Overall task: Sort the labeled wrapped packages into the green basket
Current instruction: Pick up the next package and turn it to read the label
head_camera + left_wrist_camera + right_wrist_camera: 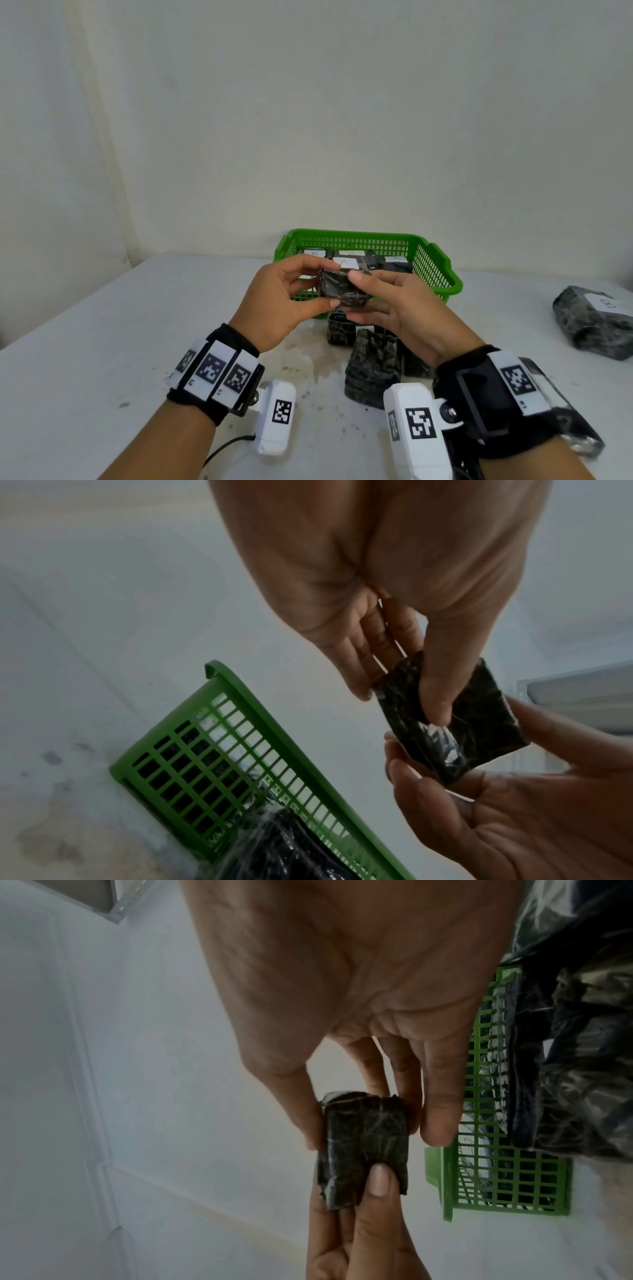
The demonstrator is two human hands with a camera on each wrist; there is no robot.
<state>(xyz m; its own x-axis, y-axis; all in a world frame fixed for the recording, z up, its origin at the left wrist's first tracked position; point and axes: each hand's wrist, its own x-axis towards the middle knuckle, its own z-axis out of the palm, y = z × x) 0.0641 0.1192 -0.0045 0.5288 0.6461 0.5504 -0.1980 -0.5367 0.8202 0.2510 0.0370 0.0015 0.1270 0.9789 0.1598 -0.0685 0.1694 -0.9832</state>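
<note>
The left hand [284,301] pinches a small dark wrapped package [344,287] between thumb and fingers, held in the air above the tabletop [102,342], just in front of the near wall of the green basket [431,263]. The right hand [394,308] grips the same package from the other side. Labeled packages [346,262] lie inside the basket; others [373,363] stand below the hands, and another one [596,318] lies far right.
</note>
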